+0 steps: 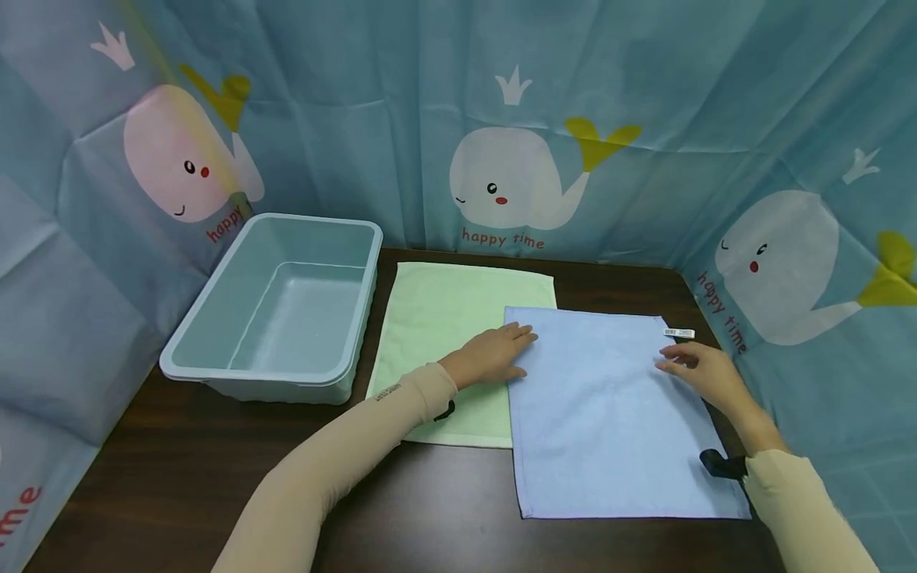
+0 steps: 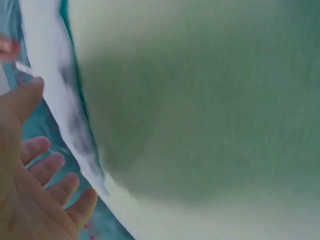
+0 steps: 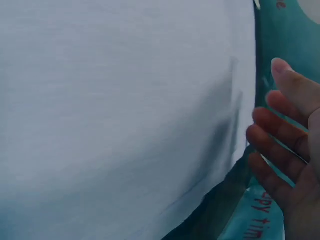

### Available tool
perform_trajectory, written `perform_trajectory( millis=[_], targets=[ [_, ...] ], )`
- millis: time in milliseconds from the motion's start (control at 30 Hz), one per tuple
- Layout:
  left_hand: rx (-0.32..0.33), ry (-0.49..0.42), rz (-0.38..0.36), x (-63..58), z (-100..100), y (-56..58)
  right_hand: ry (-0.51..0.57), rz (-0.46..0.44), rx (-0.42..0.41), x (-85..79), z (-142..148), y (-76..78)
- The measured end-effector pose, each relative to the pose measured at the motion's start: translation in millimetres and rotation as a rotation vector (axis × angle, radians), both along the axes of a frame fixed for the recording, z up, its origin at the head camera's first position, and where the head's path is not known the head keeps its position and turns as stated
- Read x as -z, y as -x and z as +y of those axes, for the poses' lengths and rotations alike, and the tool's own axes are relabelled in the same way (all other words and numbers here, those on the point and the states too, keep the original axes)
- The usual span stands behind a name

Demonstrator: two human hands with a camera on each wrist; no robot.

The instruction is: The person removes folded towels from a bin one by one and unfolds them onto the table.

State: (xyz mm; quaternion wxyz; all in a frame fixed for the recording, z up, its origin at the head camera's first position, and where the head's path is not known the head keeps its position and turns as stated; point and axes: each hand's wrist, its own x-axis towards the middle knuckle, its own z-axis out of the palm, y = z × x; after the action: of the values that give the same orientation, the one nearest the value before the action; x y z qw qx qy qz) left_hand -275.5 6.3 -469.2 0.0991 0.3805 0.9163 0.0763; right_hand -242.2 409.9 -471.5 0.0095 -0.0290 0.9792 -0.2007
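The fingers [image 1: 521, 334] of the left hand [image 1: 490, 356] are held straight and laid flat at the left edge of the blue towel [image 1: 609, 414], near its far left corner; nothing is pinched. In the left wrist view the same fingers [image 2: 47, 167] are seen spread and relaxed beside blurred cloth. The right hand [image 1: 698, 370] is placed at the right edge of the blue towel, just below the small white label [image 1: 678, 333] at the far right corner, with its fingers [image 1: 673, 364] loosely extended and resting on or just above the cloth; whether contact is made cannot be told. No grip is shown in the right wrist view either, where the fingers [image 3: 280, 135] are seen lying open beside the pale cloth.

The blue towel is spread flat on the dark table [image 1: 179, 477], its left part overlapping the green towel [image 1: 444, 318], which lies flat beneath it and beside the empty blue plastic bin [image 1: 286, 306].

The blue towel is judged to be light, soft and limp: it would drape and fold under its own weight, and could slide over the green towel if pushed. It would best be taken by a pinch at the two far corners or along an edge.
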Motion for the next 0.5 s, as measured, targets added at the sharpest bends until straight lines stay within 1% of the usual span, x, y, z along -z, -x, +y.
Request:
perform_trajectory(
  millis=[100,167,233,367,433,500],
  targets=[
    [-0.041,0.026,-0.024,4.5,-3,9.9,-0.033,0.008,-0.026,2.8,0,-26.7],
    [-0.076,0.035,-0.048,7.0,-5,13.8,-0.057,0.0,-0.046,4.8,0,-41.8],
    [-0.1,0.059,-0.06,9.6,-7,16.2,-0.071,-0.029,-0.061,6.7,-2,-53.8],
    [-0.128,0.093,-0.061,12.5,-10,17.7,-0.085,-0.11,-0.069,10.3,-6,-67.5],
    [-0.132,0.101,-0.058,13.2,-11,18.0,-0.094,-0.138,-0.067,11.5,-8,-70.6],
    [-0.138,0.108,-0.058,13.3,-11,18.4,-0.11,-0.152,-0.067,11.9,-8,-70.4]
  ],
)
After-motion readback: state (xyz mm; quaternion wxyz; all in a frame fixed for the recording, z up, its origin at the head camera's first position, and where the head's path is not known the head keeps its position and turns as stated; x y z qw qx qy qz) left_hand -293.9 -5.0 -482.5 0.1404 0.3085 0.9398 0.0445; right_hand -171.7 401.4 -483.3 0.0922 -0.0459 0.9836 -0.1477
